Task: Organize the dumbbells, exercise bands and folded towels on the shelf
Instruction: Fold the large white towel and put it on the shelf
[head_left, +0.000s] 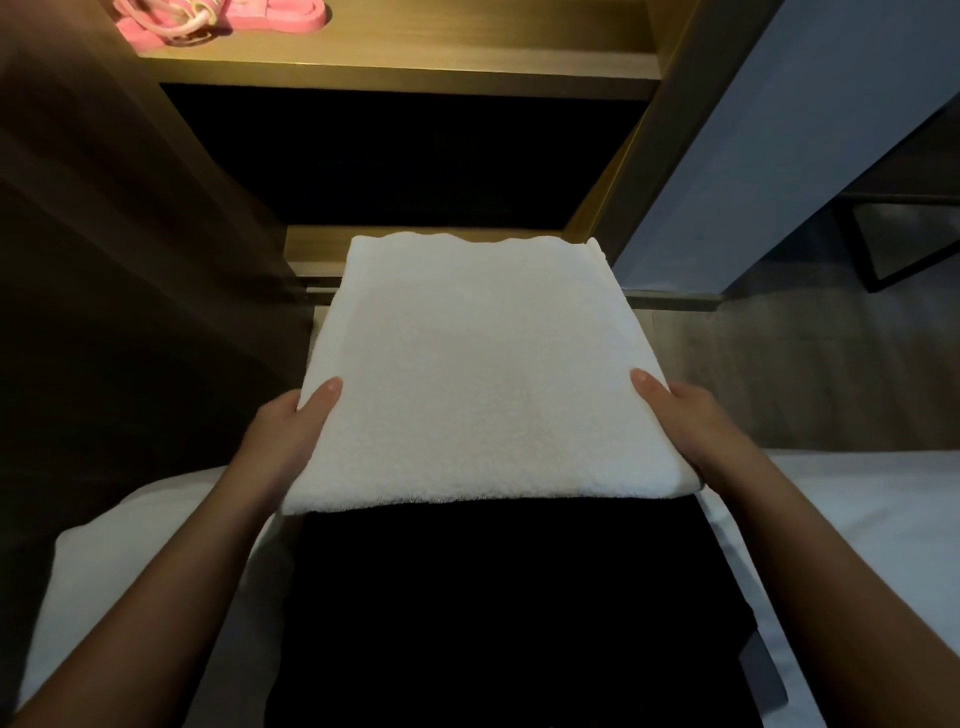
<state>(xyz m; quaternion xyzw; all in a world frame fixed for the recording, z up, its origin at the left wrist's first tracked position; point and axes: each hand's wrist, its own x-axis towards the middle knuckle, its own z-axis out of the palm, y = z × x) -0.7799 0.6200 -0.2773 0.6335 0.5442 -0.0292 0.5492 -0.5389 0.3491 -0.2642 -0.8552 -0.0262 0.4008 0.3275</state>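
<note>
A folded white towel (478, 374) is held flat in front of the wooden shelf unit (395, 73). My left hand (291, 431) grips its left edge, thumb on top and fingers hidden beneath. My right hand (685, 421) grips the right edge the same way. The towel's far edge reaches the front lip of the lower shelf (317, 249). Pink exercise bands (218, 15) lie on the lit upper shelf at the top left. No dumbbells are in view.
The compartment under the upper shelf (405, 156) is dark and its contents cannot be seen. A white bed or cushion (857, 545) spreads below on both sides. A dark cloth (498, 613) lies under the towel. A grey wall (779, 156) stands to the right.
</note>
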